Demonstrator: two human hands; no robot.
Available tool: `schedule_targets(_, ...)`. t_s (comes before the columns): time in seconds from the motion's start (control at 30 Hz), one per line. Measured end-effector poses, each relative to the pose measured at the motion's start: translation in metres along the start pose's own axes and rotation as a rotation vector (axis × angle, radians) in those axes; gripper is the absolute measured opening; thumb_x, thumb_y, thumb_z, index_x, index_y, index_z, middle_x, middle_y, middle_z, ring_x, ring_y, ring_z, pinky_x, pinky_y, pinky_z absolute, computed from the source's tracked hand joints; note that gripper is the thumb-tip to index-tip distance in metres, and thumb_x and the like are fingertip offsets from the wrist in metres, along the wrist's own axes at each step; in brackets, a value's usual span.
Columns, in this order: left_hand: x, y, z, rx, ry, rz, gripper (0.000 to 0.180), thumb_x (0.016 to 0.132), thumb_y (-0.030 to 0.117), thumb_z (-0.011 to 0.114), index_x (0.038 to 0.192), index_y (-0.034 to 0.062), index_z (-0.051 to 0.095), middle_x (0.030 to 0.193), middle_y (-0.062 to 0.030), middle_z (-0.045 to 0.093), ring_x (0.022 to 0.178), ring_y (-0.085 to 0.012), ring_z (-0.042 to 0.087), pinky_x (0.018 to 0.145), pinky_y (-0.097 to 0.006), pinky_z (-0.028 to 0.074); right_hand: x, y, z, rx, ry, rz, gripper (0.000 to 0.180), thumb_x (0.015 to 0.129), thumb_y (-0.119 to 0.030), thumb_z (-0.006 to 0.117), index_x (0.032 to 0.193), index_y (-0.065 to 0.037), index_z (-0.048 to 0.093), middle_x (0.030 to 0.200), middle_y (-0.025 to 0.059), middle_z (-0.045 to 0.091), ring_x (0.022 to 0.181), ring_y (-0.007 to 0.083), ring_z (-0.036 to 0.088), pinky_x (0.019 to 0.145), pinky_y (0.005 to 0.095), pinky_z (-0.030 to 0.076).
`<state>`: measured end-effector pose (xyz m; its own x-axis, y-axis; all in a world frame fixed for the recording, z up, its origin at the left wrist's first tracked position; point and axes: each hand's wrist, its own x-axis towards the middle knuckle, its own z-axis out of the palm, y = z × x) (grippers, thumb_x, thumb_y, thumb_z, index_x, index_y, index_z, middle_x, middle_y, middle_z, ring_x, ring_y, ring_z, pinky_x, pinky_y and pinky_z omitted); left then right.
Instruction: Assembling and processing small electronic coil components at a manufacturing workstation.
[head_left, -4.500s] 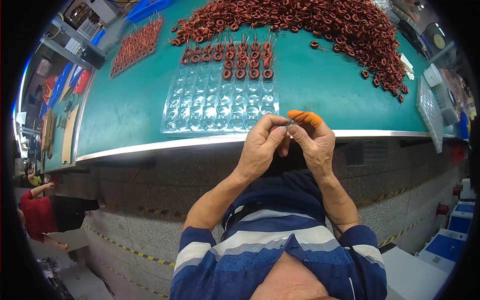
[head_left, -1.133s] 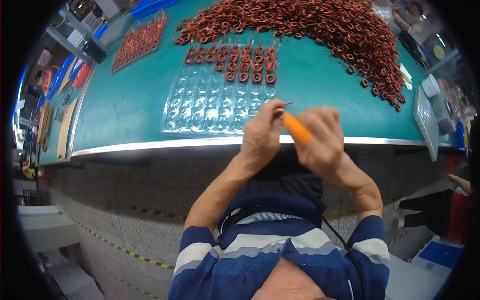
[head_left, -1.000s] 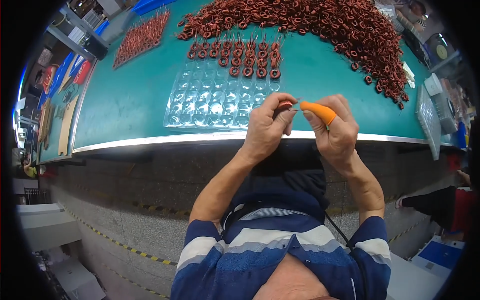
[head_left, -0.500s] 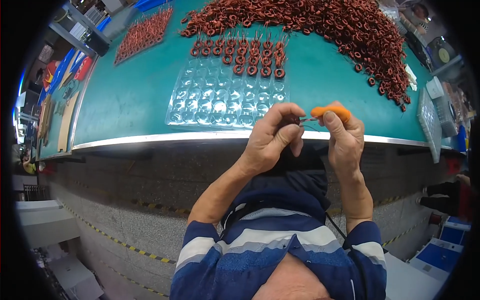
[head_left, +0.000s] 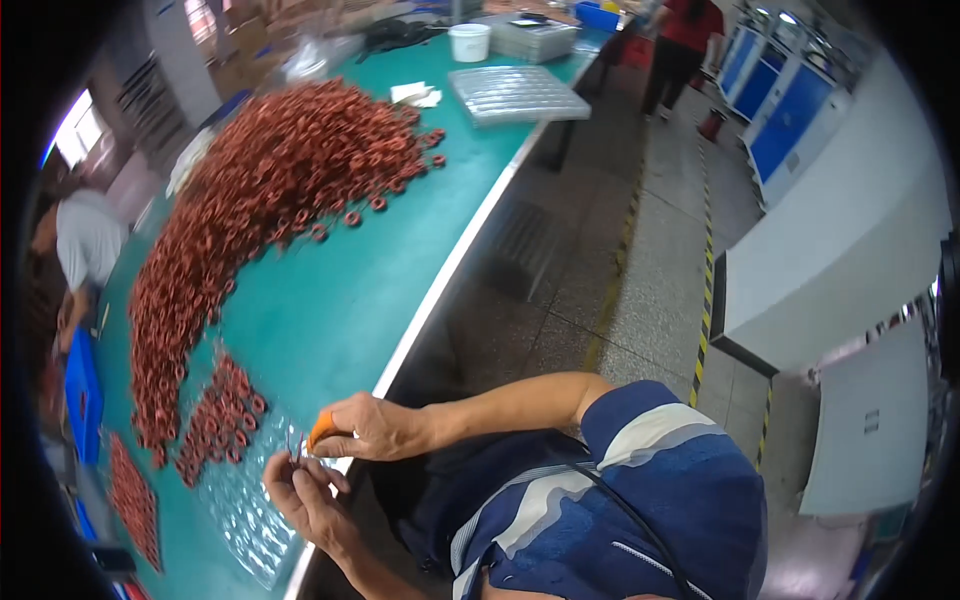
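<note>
My left hand [head_left: 312, 500] pinches a small ring coil [head_left: 296, 460], mostly hidden behind the fingers, with thin wire showing above it. My right hand [head_left: 372, 428] meets it at the fingertips, closed at the coil's wire leads. An orange piece [head_left: 322, 428] lies along the right index finger and looks like a finger cover. Both hands are over the table's near edge, beside a clear plastic tray [head_left: 245, 525] with round pockets. Reddish-brown ring coils [head_left: 225, 415] with upright wire leads fill part of that tray.
A large heap of loose coils [head_left: 290, 160] curves across the green table [head_left: 350, 290]. Another filled tray [head_left: 133, 500] lies beyond mine. Stacked clear trays [head_left: 515, 95], a white tub [head_left: 468, 43] and a blue bin [head_left: 83, 395] are around. Two other people are in view.
My view has swung to the right, bringing the aisle and machines into sight. Both hands stay together at the coil.
</note>
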<state>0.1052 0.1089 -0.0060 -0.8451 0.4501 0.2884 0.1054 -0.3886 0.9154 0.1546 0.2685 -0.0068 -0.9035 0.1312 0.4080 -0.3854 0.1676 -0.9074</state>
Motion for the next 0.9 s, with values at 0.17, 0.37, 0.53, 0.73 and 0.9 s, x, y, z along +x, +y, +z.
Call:
schedule_targets(0.17,0.006,0.003,0.025,0.074,-0.149,-0.019,0.026,0.099,0.015,0.048,0.123,0.0033,0.046,0.082,-0.0020,0.045,0.067,-0.0072,0.043,0.050,-0.019,0.038,-0.013,0.000,-0.010,0.043,0.213,0.010,0.021,0.092,-0.020,0.063,0.093,0.001,0.065,0.082,0.0124,0.065,0.071,0.0200,0.064,0.063,0.0309,0.049)
schedule_targets(0.37,-0.003,0.002,0.019,0.374,-0.088,0.089,0.028,0.099,0.016,0.049,0.120,-0.0012,0.046,0.085,-0.0055,0.049,0.064,-0.0082,0.047,0.051,-0.021,0.039,-0.013,-0.051,-0.021,0.098,0.210,0.081,0.028,0.094,-0.020,0.057,0.086,0.006,0.067,0.069,0.0096,0.065,0.058,0.0134,0.061,0.052,0.0279,0.048)
schedule_targets(0.53,0.000,-0.008,0.024,0.209,-0.104,0.000,0.028,0.100,0.020,0.049,0.117,-0.0014,0.046,0.075,-0.0039,0.045,0.057,-0.0088,0.043,0.047,-0.022,0.039,-0.011,-0.021,-0.030,0.209,0.198,0.270,0.035,0.093,-0.029,0.060,0.089,0.005,0.067,0.065,0.0080,0.064,0.054,0.0099,0.057,0.050,0.0254,0.046)
schedule_targets(0.73,0.001,0.000,0.017,-0.001,-0.135,-0.324,0.036,0.102,0.032,0.041,0.112,-0.0020,0.048,0.061,-0.0043,0.043,0.045,-0.0116,0.042,0.038,-0.024,0.038,-0.018,-0.011,-0.024,0.090,0.252,0.099,0.038,0.091,-0.033,0.065,0.103,0.003,0.060,0.060,0.0019,0.058,0.050,0.0085,0.053,0.045,0.0237,0.042)
schedule_targets(0.9,-0.002,-0.007,0.017,0.301,-0.288,-0.089,0.045,0.099,0.039,0.048,0.117,-0.0018,0.050,0.069,-0.0042,0.048,0.059,-0.0109,0.048,0.055,-0.023,0.039,-0.015,-0.014,-0.028,0.428,0.148,0.350,0.033,0.089,-0.029,0.068,0.089,0.002,0.059,0.060,0.0029,0.057,0.047,0.0080,0.052,0.044,0.0214,0.041)
